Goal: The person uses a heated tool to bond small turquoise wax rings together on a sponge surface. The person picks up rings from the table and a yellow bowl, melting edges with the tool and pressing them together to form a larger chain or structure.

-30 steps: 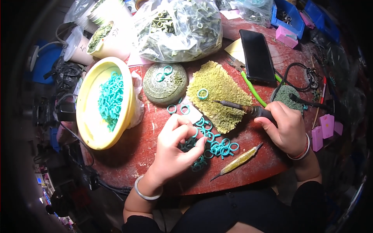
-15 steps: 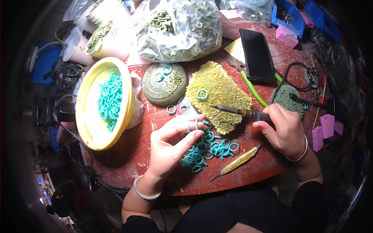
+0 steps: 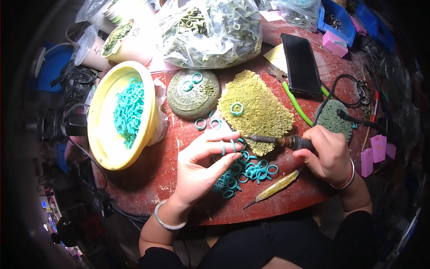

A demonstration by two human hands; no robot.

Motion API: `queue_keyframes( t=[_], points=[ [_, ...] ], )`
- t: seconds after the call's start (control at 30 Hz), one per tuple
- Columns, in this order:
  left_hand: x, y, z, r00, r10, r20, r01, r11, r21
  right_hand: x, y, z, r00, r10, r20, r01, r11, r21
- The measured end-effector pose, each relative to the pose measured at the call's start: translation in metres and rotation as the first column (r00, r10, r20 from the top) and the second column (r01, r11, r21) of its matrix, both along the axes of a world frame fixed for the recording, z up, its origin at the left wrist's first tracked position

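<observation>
Teal rings (image 3: 244,170) lie in a loose heap on the red tabletop (image 3: 152,175), just under the left hand (image 3: 201,168). That hand is half spread, palm tilted up, with two or three rings threaded on the fingers (image 3: 226,147) near their tips. Right hand (image 3: 329,154) is wrapped tight around a dark-handled tool (image 3: 280,141), whose tip points left toward the ringed fingers and lies over the lower edge of the green pad (image 3: 257,110).

Judgement: to do this step well, keep the left fingers steady and slightly apart so each ring stays separate, and bring the tool tip to one ring at a time, clear of skin. Rest the right wrist on the tabletop for control.

One ring sits on the pad; two more on the round grey-green block (image 3: 193,92). Yellow bowl (image 3: 104,134) at left holds more rings. A yellow-handled pick (image 3: 273,188) lies near the heap; a phone (image 3: 301,63) and a bag (image 3: 210,31) lie beyond
</observation>
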State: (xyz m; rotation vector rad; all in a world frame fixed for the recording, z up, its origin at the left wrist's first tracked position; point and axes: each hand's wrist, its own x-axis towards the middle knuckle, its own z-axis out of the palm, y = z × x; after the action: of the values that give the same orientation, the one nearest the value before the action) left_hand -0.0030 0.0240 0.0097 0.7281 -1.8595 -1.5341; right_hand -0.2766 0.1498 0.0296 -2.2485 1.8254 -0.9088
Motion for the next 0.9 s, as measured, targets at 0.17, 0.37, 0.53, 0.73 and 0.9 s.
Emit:
queue_keyframes(
  t=[0.17,0.37,0.53,0.73,0.9],
  points=[
    [0.0,0.0,-0.003,0.999,-0.003,-0.053,0.003,1.0,-0.009,0.003,0.0,-0.004,0.998,0.062,0.021,-0.061,0.998,-0.02],
    [0.001,0.002,-0.001,1.0,0.016,-0.013,-0.016,1.0,0.014,0.0,0.0,0.003,0.999,-0.044,-0.03,0.045,0.999,0.027],
    [0.002,-0.002,-0.005,1.0,0.005,0.011,-0.003,0.984,-0.176,0.001,0.0,-0.001,0.99,-0.111,-0.085,0.117,0.991,0.072],
    [-0.004,0.007,0.001,0.991,0.129,-0.017,-0.131,0.985,-0.113,-0.001,0.001,-0.001,0.99,-0.116,-0.08,0.121,0.991,0.061],
    [0.0,0.001,0.0,0.995,0.031,0.099,-0.003,0.963,-0.27,-0.001,0.001,0.0,0.989,-0.118,-0.086,0.123,0.991,0.059]
  ],
)
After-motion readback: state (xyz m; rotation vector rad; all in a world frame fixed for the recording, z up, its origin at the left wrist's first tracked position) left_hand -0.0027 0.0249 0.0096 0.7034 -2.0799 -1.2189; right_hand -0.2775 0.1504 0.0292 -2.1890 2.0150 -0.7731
